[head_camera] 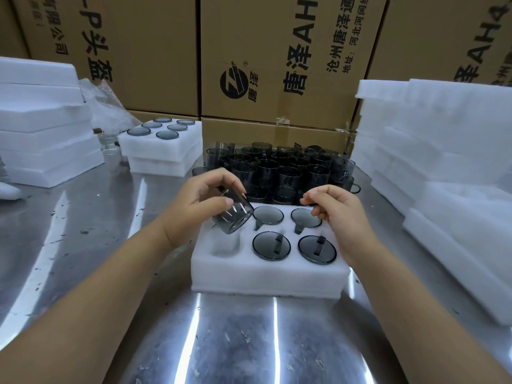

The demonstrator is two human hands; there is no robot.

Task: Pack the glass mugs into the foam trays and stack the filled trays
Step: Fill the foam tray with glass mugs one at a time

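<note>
Brown cardboard boxes [277,65] with black print stand as a wall behind a scratched, shiny steel table [83,245]. On it, close to the person, lies a white foam tray with six round pockets [263,278].

Four pockets already have a mug inside: the two in the middle and the two on the right. The near-left pocket [224,245] is empty, and the far-left one is hidden under the left hand [199,200]. This hand grips a smoky grey glass mug, the held mug [232,217], with thumb and curled fingers around its wall, just above that far-left corner. The right hand [340,214] seems to pinch with its fingertips the rim of the far-right mug [304,218], which sits in its pocket.

So this tray looks two mugs short of full. Behind it a large group of loose dark glass mugs [277,167] waits, and at the far left a small stack of filled foam trays [163,145] stands. Piles of white foam pieces [443,148] lie at the right. I judge much work is left.

The held mug is tilted, not upright and not flat. Its long axis leans from the fingers down to the right, and the lower round end points toward the tray. Which end is the mouth I cannot tell
</note>
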